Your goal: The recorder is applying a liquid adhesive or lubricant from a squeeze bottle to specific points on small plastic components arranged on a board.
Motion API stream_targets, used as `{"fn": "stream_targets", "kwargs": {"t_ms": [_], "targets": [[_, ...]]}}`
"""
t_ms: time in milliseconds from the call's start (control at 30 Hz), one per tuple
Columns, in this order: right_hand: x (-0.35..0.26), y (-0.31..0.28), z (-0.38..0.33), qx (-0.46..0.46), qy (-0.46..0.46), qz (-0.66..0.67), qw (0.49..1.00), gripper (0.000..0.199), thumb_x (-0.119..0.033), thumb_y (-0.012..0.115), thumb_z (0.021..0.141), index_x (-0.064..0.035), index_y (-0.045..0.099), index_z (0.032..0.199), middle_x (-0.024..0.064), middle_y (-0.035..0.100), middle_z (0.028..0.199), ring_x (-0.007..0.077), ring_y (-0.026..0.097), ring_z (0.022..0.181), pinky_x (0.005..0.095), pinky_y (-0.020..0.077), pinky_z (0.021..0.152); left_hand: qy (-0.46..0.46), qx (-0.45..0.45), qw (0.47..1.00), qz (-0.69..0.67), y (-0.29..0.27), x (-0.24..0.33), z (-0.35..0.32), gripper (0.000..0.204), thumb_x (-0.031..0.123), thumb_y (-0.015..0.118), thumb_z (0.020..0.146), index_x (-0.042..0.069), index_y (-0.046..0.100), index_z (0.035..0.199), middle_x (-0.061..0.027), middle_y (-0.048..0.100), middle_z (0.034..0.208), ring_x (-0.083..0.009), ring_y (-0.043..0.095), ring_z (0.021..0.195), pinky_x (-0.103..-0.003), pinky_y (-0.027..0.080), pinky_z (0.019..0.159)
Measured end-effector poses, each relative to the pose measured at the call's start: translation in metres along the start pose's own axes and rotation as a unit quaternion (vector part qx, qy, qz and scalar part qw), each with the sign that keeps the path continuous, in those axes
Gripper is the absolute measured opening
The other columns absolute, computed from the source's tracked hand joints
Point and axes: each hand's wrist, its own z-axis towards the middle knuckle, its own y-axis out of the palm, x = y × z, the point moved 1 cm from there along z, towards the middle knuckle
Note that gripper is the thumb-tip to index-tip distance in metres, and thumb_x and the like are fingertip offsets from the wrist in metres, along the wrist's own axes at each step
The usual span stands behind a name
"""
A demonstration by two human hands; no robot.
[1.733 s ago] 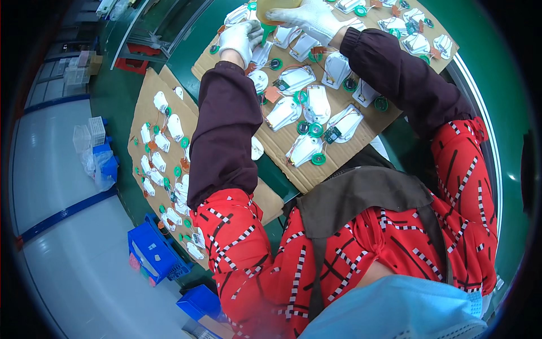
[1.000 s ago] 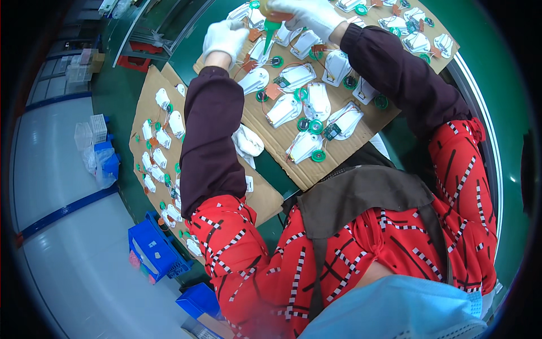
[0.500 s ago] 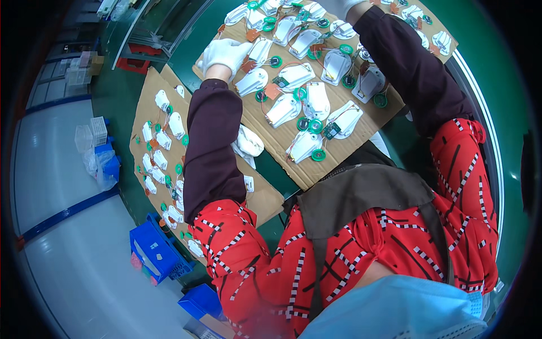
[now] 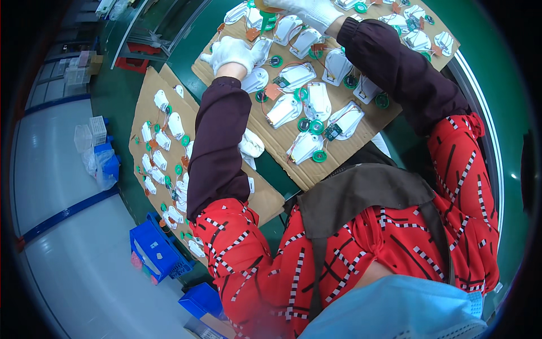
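Observation:
My left hand (image 4: 232, 55), in a white glove, rests at the left edge of a cardboard sheet (image 4: 265, 141). Its fingers look apart, and it lies against a white plastic housing (image 4: 262, 50). At the top edge of the picture, my gloved right hand (image 4: 310, 11) has its fingers closed on a small tan piece (image 4: 268, 5), partly cut off by the frame. Below that piece is a green disc-shaped part (image 4: 269, 21). Several white housings lie on the sheet, wired to green-rimmed round parts (image 4: 319, 156), small green circuit boards (image 4: 332, 131) and orange squares (image 4: 273, 91).
A second cardboard sheet (image 4: 148, 107) with similar smaller parts lies to the left. A crumpled white cloth or glove (image 4: 252, 144) sits between the sheets. Blue bins (image 4: 155, 248) stand at lower left, and a red crate (image 4: 138, 59) at upper left.
My right hand has moved left along the far side of the sheet and now shows a tan piece in its fingers. My left hand has shifted slightly right.

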Motion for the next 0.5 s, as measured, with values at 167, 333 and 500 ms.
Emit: {"fn": "stream_targets", "kwargs": {"t_ms": [167,333,500], "targets": [[0.005,0.003,0.003,-0.033,-0.009,0.060,0.998,0.044,-0.019,0.071,0.080,-0.0027,0.056,0.118,0.0082,0.063,0.111,0.0179,0.059,0.101,0.0317,0.0466,0.089,0.006,0.007,1.000,-0.014,-0.003,0.000,-0.002,0.073,0.078,0.042,0.076,0.015,0.075,0.093,-0.0122,0.064,0.109,-0.0309,0.056,0.111,-0.063,0.024,0.103],[-0.004,0.007,-0.003,-0.021,-0.001,-0.007,1.000,0.045,-0.020,0.071,0.079,-0.0023,0.056,0.118,0.0089,0.063,0.111,0.0183,0.059,0.100,0.0315,0.0465,0.089,0.004,0.015,1.000,-0.019,0.000,-0.004,-0.001,0.072,0.078,0.044,0.075,0.015,0.075,0.092,-0.0118,0.065,0.108,-0.0311,0.056,0.111,-0.063,0.024,0.103],[-0.008,0.003,-0.001,-0.024,0.002,-0.030,0.999,0.047,-0.021,0.071,0.078,-0.0015,0.056,0.118,0.0095,0.063,0.110,0.0189,0.059,0.101,0.0315,0.0465,0.089,0.008,0.003,0.999,-0.032,-0.003,0.000,-0.001,0.066,0.077,0.047,0.075,0.020,0.075,0.092,-0.0107,0.064,0.110,-0.0304,0.054,0.114,-0.063,0.023,0.104]]}}
